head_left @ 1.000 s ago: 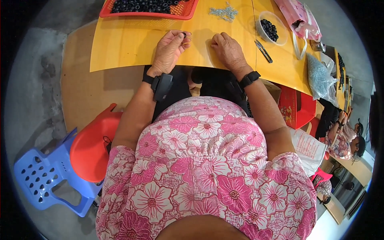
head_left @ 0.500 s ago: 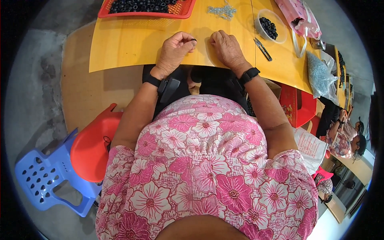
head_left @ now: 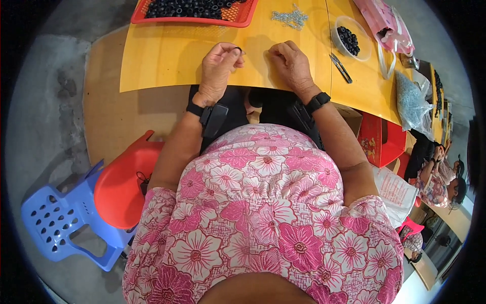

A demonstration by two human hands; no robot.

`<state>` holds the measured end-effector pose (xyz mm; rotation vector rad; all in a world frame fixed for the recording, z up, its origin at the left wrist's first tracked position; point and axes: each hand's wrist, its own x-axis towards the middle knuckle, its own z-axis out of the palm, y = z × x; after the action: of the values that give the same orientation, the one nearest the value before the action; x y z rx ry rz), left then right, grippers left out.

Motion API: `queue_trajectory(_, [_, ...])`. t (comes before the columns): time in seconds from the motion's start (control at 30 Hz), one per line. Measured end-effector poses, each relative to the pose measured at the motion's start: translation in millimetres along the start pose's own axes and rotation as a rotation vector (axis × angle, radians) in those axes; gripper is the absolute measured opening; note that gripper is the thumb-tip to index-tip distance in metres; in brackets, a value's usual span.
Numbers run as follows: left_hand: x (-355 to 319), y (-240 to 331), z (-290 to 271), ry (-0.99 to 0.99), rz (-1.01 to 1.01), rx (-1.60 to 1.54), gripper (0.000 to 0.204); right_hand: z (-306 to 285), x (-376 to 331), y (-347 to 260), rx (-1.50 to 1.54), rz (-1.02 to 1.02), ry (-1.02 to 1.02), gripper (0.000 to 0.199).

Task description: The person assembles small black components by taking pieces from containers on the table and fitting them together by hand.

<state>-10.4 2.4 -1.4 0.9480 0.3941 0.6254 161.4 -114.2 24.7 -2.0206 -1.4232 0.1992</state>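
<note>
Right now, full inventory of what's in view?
table: one, yellow, in front of the person
tray: one, red, full of black rings, far edge
metal bits: small silvery pile, right of the tray
bowl: one, clear, black rings inside
cutters: one, dark, near the bowl
bags: pink one, clear one, far right
stools: red and blue, on the left
left hand: pinching a small black ring
right hand: knuckles up, on the table
</note>
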Motion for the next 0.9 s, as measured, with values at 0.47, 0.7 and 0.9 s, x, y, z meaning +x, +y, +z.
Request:
queue_trajectory(0.47, [-8.4, 13.7, -29.1, 0.441, 0.338, 0.359, 0.012, 33.5, 19.9, -16.2, 0.222, -0.005, 0.046, 0.005])
queue_trajectory(0.7, [2.2, 32.2, -57.6, 0.474, 0.508, 1.313, 0.014, 30.4, 15.4, -22.0, 0.166, -0.017, 0.015, 0.005])
queue_trajectory(0.9, [18.5, 39.5, -61.3, 0.265, 0.474, 1.371, 0.015, 31.0, 15.9, -24.6, 0.170, 0.023, 0.003, 0.005])
